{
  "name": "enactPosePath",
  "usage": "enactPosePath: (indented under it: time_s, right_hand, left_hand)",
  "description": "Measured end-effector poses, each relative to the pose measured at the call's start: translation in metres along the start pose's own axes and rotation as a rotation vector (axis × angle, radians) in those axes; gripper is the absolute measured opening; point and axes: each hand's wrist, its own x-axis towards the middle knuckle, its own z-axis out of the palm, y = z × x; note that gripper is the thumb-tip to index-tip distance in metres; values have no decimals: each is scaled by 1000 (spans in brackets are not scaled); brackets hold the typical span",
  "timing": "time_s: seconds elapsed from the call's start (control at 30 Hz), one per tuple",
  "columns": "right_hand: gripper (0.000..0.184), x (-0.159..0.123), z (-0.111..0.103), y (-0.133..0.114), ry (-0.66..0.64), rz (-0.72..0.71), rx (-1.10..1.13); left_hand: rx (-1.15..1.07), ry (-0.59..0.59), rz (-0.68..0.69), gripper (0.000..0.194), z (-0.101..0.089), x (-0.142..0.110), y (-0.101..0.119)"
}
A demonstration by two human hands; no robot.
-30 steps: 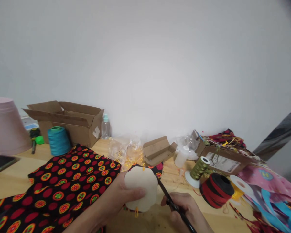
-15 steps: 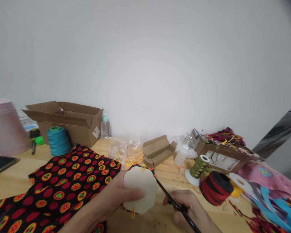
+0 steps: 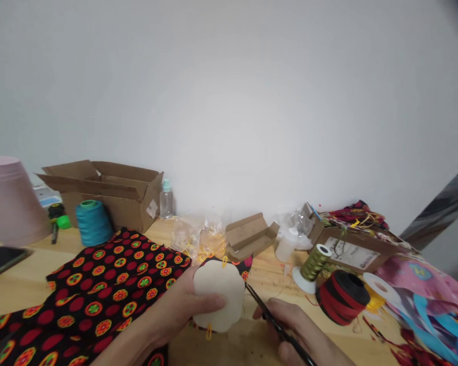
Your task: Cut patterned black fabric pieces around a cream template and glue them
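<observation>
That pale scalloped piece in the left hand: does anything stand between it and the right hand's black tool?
Nothing visible does: the tip of the black tool in the right hand lies right by the pale piece's right edge, though I cannot tell whether they touch. The yellow clips sit at top and bottom.

Head-worn view, forward and down

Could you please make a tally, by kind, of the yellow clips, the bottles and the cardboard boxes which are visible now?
Yellow clips, at opposite edges of the pale piece: 2
Bottles: 2
Cardboard boxes: 3
Total: 7
</observation>
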Motion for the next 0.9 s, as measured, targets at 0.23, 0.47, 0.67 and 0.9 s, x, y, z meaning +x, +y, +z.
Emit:
enactPosePath:
  time_s: [0.23,0.47,0.67,0.9]
  right_hand:
    - [45,8,9,23,-5,-103,0]
    - [51,8,15,28,51,-112,-28]
    - [54,9,16,32,50,-106,-45]
    - [58,13,18,33,58,-107,-73]
  left_hand:
    - [11,13,-28,41,0,-2,-2]
    - [19,2,-39,39,2,-3,0]
    - [3,-19,-46,34,5,-5,6]
    - [-2,-10,-43,37,4,-4,1]
